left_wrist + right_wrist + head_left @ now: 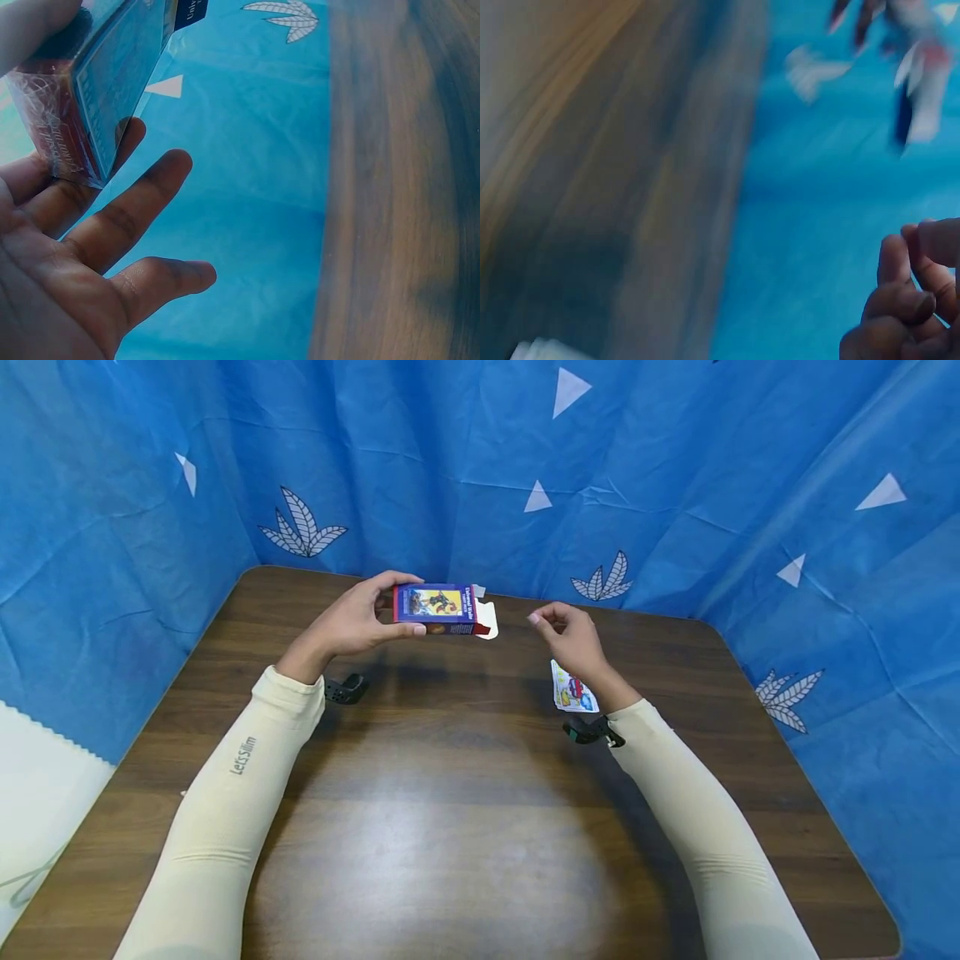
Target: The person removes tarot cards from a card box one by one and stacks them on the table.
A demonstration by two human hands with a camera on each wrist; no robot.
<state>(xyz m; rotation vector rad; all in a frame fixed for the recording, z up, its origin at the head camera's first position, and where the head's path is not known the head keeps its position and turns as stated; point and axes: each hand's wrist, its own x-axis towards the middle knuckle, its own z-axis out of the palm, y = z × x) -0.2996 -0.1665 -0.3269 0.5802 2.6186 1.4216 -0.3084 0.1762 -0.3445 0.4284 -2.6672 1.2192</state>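
My left hand [352, 620] grips a blue and red tarot card box [435, 603] above the far part of the table, thumb along the near side and fingers along the far side. The flaps at the box's right end stand open. In the left wrist view, clear wrap shows on the box [112, 90], and some fingers spread away from it. To the right of the box, my right hand [576, 639] is raised with curled fingers and thumb close together; nothing shows between them. Just below it, a small stack of printed cards [573, 689] lies on the table, partly covered by the wrist.
The brown wooden table [450, 760] has rounded corners. A blue curtain [480, 468] with white triangles and leaf prints hangs behind it and along its sides. Black bands [347, 689] sit at both wrists, beside cream sleeves [225, 793].
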